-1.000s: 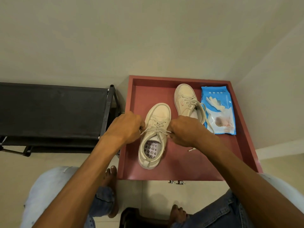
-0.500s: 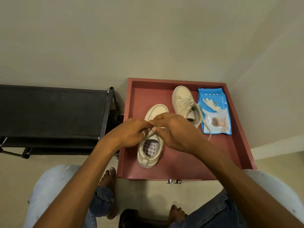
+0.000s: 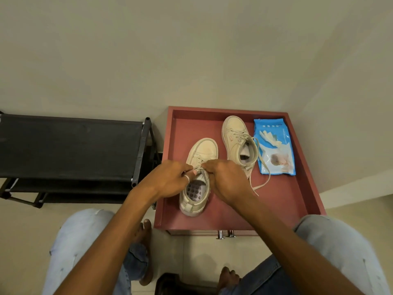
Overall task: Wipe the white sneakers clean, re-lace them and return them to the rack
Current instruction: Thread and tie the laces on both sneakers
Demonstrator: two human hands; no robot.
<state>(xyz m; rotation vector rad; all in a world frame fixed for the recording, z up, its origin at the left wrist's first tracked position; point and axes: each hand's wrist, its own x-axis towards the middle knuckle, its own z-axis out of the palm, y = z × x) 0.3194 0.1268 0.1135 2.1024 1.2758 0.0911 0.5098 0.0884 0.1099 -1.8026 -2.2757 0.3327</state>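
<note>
Two off-white sneakers stand on a red table top (image 3: 282,205). The nearer sneaker (image 3: 204,149) points away from me. My left hand (image 3: 170,179) and my right hand (image 3: 227,179) meet above its tongue, and each pinches a lace (image 3: 197,167) end there. The hands hide most of the lacing. The second sneaker (image 3: 236,139) stands further back and to the right, with its laces (image 3: 264,167) loose and trailing over the table.
A blue pack of wipes (image 3: 274,145) lies at the table's right edge. A black shoe rack (image 3: 70,147) stands to the left, against the wall. My knees in jeans and my bare feet are below the table's front edge.
A second ago my hands were apart at the sneaker's sides, pulling the lace ends outward. They have come together over the tongue and stay there, pinching the lace.
</note>
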